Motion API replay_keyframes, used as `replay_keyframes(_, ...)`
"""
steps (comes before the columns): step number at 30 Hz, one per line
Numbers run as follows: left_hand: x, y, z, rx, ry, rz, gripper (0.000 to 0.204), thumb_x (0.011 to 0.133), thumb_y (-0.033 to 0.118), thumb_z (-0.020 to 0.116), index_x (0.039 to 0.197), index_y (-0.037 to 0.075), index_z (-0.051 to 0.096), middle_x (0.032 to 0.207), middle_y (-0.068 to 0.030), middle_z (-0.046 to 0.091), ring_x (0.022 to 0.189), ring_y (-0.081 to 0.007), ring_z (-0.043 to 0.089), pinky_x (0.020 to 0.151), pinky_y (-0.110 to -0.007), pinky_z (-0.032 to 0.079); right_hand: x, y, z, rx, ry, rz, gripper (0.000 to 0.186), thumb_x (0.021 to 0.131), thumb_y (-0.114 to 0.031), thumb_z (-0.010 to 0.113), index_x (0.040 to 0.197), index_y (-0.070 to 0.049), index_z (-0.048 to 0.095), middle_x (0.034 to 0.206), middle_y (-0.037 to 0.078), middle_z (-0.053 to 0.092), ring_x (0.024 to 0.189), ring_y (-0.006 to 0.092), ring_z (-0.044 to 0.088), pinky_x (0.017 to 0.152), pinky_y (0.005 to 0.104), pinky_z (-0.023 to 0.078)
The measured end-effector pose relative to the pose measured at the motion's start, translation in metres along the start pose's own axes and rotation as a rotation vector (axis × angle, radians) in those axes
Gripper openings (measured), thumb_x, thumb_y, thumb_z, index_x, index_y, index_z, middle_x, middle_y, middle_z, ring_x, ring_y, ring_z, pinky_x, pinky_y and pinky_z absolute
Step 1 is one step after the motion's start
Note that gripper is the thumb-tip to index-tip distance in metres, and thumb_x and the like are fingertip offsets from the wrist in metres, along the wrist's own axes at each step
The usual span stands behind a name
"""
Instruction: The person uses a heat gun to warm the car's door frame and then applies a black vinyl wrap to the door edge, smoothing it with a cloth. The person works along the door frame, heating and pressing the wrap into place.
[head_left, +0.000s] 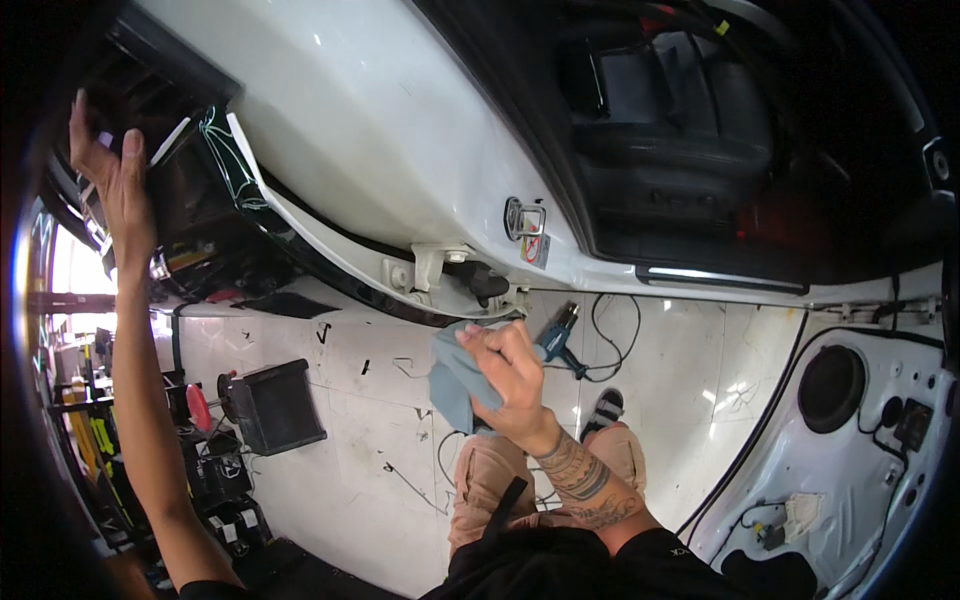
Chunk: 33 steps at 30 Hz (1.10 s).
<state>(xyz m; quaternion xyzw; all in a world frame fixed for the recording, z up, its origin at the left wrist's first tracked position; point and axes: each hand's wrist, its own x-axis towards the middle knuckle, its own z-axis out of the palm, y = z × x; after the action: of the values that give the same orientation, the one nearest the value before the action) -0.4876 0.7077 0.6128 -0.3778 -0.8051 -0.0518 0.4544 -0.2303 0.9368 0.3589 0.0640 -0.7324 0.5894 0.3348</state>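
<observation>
My left hand (115, 180) reaches up at the far left, fingers spread flat against the dark trim (190, 190) at the car body's (400, 130) left end. My right hand (510, 375) bunches a blue-grey cloth (452, 385) in curled fingers just below the door hinge (440, 265). The cloth looks light and soft; I'd grip its gathered middle.

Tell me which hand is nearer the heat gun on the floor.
Right. The right hand, gripping a blue cloth, is just beside the heat gun; the left hand is raised far left.
</observation>
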Motion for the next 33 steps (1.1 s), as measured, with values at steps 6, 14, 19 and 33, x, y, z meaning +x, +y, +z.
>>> replay_keyframes(6,0.005,0.012,0.004,0.042,0.006,0.006,0.071,0.098,0.054,0.046,0.154,0.017,0.023,0.159,-0.0165,0.016,0.15,-0.0339,0.007,0.12,-0.053,0.003,0.012,-0.009,-0.001,0.031,0.024,0.145,0.034,0.064,0.016,0.067,0.096,0.006,0.066,0.087,0.015,0.057,0.078,0.0298,0.058,0.07,0.0368,0.051)
replay_keyframes(14,0.005,0.015,-0.001,0.04,-0.011,0.029,0.069,0.098,0.052,0.045,0.155,0.018,0.023,0.16,-0.0156,0.012,0.15,-0.0334,0.006,0.12,-0.054,0.002,0.007,-0.01,0.001,0.005,0.043,0.046,0.048,0.057,0.008,0.074,0.104,0.005,0.068,0.097,0.012,0.062,0.092,0.0291,0.06,0.078,0.0352,0.05)
replay_keyframes(19,0.003,0.017,-0.001,0.051,-0.011,0.045,0.068,0.1,0.048,0.045,0.155,0.015,0.024,0.16,-0.0163,0.013,0.15,-0.0319,0.006,0.12,-0.051,0.002,0.015,-0.024,0.007,-0.037,0.054,0.055,0.045,0.059,0.008,0.073,0.103,0.006,0.068,0.095,0.014,0.061,0.086,0.029,0.058,0.074,0.035,0.05)
replay_keyframes(33,0.005,0.018,0.0,-0.016,-0.002,0.02,0.069,0.1,0.05,0.045,0.155,0.015,0.024,0.158,-0.0153,0.012,0.15,-0.0308,0.003,0.12,-0.051,0.007,0.032,-0.03,0.004,-0.019,0.027,-0.079,0.046,0.061,0.001,0.079,0.107,0.002,0.07,0.096,0.013,0.062,0.085,0.0264,0.059,0.071,0.0346,0.049)
